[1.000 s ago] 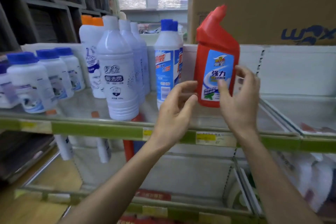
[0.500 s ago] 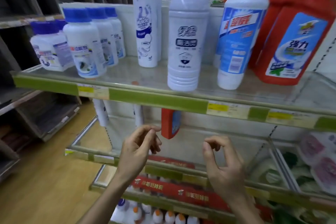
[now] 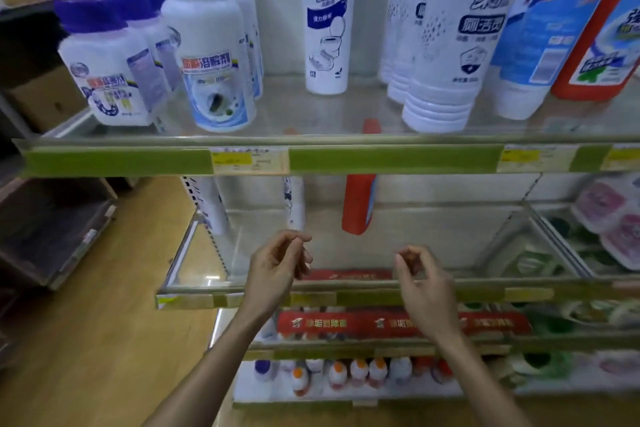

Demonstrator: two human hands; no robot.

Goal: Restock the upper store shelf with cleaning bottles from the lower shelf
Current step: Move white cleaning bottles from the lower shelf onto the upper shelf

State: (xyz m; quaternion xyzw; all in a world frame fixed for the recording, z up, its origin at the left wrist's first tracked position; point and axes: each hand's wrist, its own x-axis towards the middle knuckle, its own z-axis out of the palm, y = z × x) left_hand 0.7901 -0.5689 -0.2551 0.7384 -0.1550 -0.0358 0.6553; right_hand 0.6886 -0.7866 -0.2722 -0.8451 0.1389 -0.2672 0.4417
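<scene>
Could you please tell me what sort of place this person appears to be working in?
Most likely a shop's cleaning-products aisle: rows of cleaning bottles stand on a glass upper shelf fronted by a green strip with price tags, and more stocked shelves sit below.

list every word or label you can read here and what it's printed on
"Mr Muscle": tall white bottle on the upper shelf.
"厕洁灵": ribbed white bottle.
"溶解剂", first characters blurred: blue-capped jar.
"除垢剂除菌", roughly: red banner below the lower shelf.
Blue-label bottle, red bottle, price tags: too blurred.
</scene>
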